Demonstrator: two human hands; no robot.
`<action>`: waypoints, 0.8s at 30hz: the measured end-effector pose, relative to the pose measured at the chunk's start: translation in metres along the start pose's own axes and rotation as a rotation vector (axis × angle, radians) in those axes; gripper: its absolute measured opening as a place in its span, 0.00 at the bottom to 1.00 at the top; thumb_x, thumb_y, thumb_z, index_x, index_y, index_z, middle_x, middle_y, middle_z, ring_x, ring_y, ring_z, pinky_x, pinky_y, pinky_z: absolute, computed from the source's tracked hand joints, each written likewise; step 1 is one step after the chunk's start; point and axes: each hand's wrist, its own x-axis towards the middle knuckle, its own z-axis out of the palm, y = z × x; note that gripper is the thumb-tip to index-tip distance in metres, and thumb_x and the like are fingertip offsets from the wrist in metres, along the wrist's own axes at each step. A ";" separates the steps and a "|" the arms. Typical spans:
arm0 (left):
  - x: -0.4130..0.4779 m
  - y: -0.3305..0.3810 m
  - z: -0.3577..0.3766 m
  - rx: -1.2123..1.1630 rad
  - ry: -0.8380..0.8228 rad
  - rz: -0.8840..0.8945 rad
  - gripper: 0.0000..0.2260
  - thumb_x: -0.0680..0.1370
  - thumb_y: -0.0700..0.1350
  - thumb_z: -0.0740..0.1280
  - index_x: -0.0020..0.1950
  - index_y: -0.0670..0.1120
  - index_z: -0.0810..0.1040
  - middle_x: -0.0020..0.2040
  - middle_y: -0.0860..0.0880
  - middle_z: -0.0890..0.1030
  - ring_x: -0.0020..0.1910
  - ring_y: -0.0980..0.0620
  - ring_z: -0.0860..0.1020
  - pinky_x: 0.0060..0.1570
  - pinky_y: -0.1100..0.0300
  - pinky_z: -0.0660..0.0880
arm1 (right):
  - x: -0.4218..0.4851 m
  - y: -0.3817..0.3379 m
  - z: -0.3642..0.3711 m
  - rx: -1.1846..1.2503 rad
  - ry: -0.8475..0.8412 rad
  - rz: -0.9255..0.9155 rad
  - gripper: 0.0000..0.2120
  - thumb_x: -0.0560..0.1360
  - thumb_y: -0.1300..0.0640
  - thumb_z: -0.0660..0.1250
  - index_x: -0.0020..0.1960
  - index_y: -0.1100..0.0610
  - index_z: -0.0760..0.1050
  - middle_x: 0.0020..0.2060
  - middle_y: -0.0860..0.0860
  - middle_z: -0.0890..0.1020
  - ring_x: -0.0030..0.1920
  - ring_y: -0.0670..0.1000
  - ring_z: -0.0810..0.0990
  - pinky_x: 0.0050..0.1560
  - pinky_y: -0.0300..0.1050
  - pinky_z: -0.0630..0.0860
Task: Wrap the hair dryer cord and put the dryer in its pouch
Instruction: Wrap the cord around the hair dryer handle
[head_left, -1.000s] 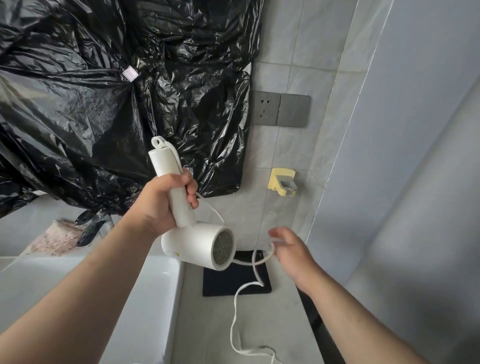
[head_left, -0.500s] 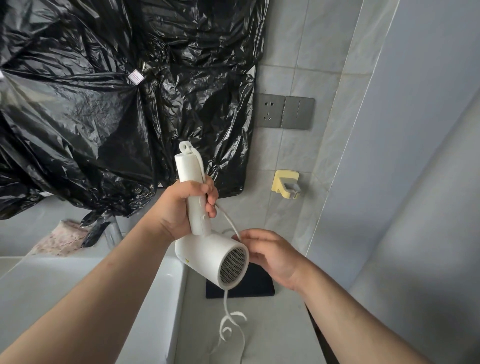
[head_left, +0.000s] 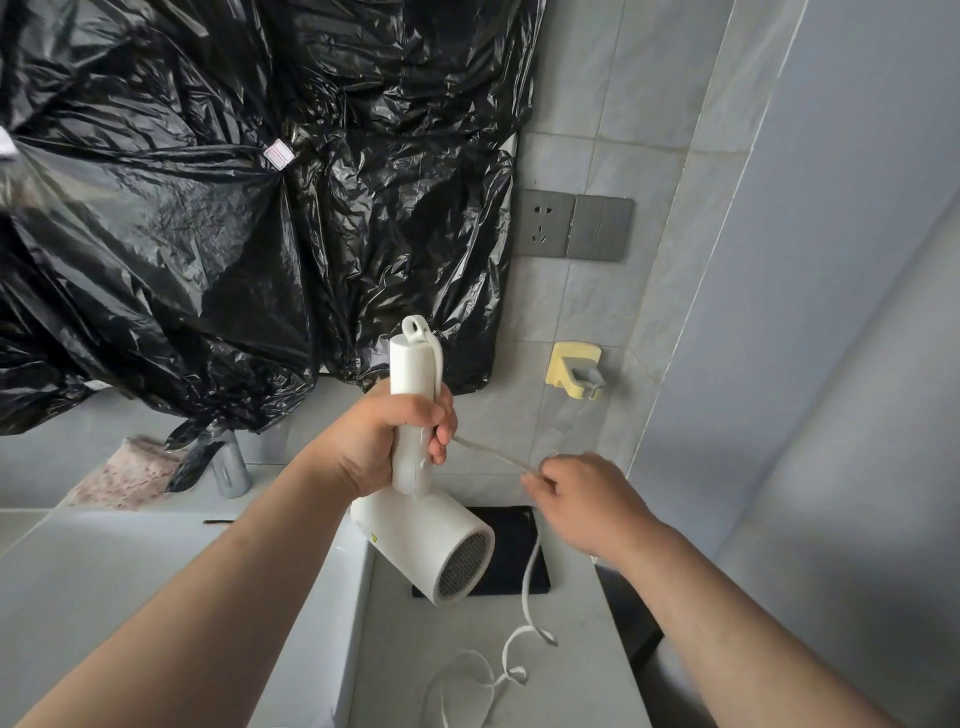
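My left hand (head_left: 387, 441) grips the handle of the white hair dryer (head_left: 431, 540), which is held handle-up with its grilled end pointing down and to the right. The flat white cord (head_left: 527, 577) runs from the top of the handle, down under my fingers, then stretches taut to my right hand (head_left: 587, 506), which pinches it to the right of the handle. The rest of the cord drops to the counter and curls there. A flat black pouch (head_left: 519, 551) lies on the counter behind the dryer, partly hidden by it.
A white sink basin (head_left: 156, 587) lies to the left, with a chrome tap (head_left: 228, 467) behind it. Black plastic sheeting (head_left: 234, 208) covers the wall above. A grey wall socket (head_left: 574, 226) and a yellow wall holder (head_left: 574, 370) are on the tiles. The counter's right edge (head_left: 618, 623) drops off.
My right hand has moved from beside the dryer's barrel up and to the right, pulling the cord taut. The dryer and my left hand have shifted slightly.
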 end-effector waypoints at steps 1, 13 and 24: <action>0.000 0.000 0.000 0.005 -0.002 0.002 0.09 0.57 0.41 0.69 0.34 0.42 0.74 0.28 0.44 0.74 0.25 0.49 0.71 0.30 0.59 0.73 | 0.000 0.006 0.000 -0.133 0.029 -0.025 0.20 0.79 0.45 0.57 0.36 0.56 0.72 0.33 0.51 0.75 0.38 0.56 0.75 0.42 0.49 0.72; 0.003 0.008 -0.012 -0.065 0.106 0.036 0.09 0.57 0.42 0.69 0.34 0.43 0.71 0.28 0.46 0.73 0.25 0.51 0.69 0.29 0.60 0.72 | -0.009 0.042 -0.003 -0.194 0.294 -0.111 0.08 0.68 0.55 0.78 0.35 0.53 0.80 0.55 0.50 0.80 0.52 0.57 0.74 0.54 0.49 0.71; 0.003 0.005 -0.022 -0.074 0.215 0.050 0.10 0.57 0.42 0.69 0.34 0.44 0.71 0.30 0.46 0.72 0.26 0.50 0.68 0.29 0.61 0.71 | -0.016 0.025 -0.027 0.874 0.013 0.377 0.04 0.73 0.61 0.72 0.41 0.57 0.77 0.25 0.48 0.72 0.21 0.51 0.68 0.28 0.41 0.69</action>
